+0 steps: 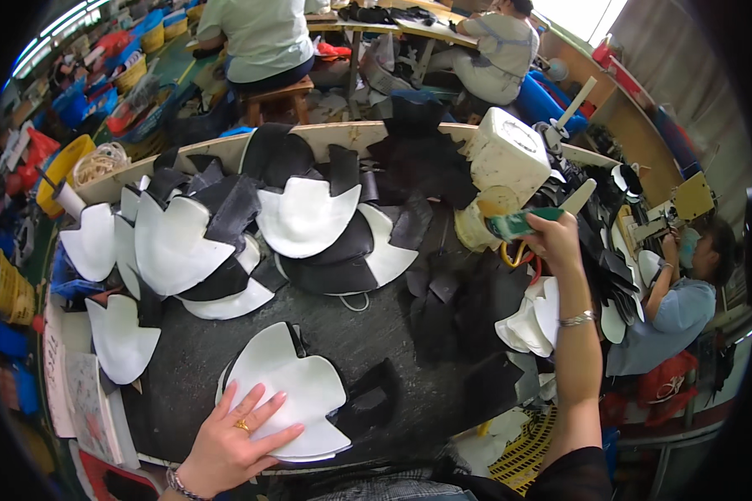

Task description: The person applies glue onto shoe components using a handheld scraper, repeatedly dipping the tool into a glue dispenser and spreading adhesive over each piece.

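Observation:
My left hand (238, 434) lies with fingers spread on a white, curved-edged shoe piece (297, 392) near the front of the table. At least one more white piece shows beneath it. My right hand (553, 242) is closed around a green brush (518, 224), held level over the right part of the table. The brush's far end is blurred, and it is beside a yellowish, glue-stained pot (476, 221). Just below that hand are the yellow and red handles (522, 257) of what look like scissors.
White and black cut pieces (309, 217) lie in overlapping piles across the dark tabletop (351, 326). A cream plastic container (505, 154) stands at the back right. More white pieces (530, 317) lie below my right wrist. A co-worker (673, 292) sits at the right; two others sit beyond the table.

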Demonstrator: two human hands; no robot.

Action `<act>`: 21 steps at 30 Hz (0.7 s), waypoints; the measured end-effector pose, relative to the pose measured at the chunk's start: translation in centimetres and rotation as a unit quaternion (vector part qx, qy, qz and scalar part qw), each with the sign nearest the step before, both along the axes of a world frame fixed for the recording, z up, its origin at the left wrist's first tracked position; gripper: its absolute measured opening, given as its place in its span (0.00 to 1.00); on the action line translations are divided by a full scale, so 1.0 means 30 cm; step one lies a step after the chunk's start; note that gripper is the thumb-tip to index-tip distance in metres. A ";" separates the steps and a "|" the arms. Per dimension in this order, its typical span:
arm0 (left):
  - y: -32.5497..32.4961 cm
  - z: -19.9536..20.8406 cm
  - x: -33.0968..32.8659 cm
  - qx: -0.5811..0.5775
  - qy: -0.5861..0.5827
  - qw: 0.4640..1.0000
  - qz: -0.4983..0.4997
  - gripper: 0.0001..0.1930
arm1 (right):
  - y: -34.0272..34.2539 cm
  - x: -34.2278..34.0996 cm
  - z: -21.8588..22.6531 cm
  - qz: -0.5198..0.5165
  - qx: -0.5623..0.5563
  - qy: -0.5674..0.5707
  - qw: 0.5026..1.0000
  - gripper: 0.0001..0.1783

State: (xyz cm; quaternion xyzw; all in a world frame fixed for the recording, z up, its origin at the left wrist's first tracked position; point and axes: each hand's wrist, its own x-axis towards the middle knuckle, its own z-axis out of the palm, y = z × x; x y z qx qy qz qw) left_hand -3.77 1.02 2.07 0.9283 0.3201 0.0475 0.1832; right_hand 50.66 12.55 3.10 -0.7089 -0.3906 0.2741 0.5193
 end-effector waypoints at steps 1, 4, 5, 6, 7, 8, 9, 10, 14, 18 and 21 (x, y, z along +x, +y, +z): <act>-0.015 -0.009 -0.001 -0.003 0.011 1.000 0.013 0.33 | -0.023 0.004 -0.019 0.028 0.017 0.102 0.994 0.06; -0.044 -0.035 0.015 0.108 -0.026 0.994 0.018 0.19 | -0.152 -0.192 0.009 0.150 -0.002 0.141 0.978 0.06; -0.050 -0.030 0.018 0.102 -0.014 0.994 0.029 0.19 | -0.203 -0.331 0.024 0.182 0.005 0.148 0.972 0.06; -0.055 -0.029 0.017 0.113 -0.022 0.993 0.032 0.18 | -0.246 -0.456 0.036 0.239 -0.008 0.160 0.958 0.07; -0.063 -0.030 0.014 0.125 -0.031 0.991 0.036 0.18 | -0.290 -0.575 0.048 0.284 -0.037 0.138 0.948 0.09; -0.069 -0.037 0.012 0.140 -0.033 0.989 0.041 0.17 | -0.323 -0.652 0.015 0.384 0.052 -0.010 0.922 0.09; -0.058 -0.051 0.018 0.137 -0.035 0.989 0.038 0.17 | -0.331 -0.728 0.009 0.470 0.155 -0.106 0.862 0.12; -0.056 -0.046 0.026 0.146 -0.033 0.988 0.032 0.17 | -0.357 -0.790 -0.035 0.506 0.200 -0.170 0.822 0.15; -0.065 -0.045 0.023 0.151 -0.029 0.987 0.039 0.15 | -0.307 -0.840 -0.103 0.426 0.351 -0.286 0.783 0.21; -0.073 -0.054 0.012 0.145 -0.041 0.988 0.032 0.15 | -0.478 -0.793 -0.148 0.533 0.283 -0.220 0.766 0.23; -0.077 -0.060 0.009 0.142 -0.041 0.989 0.032 0.15 | -0.564 -0.760 -0.090 0.571 0.189 -0.154 0.784 0.20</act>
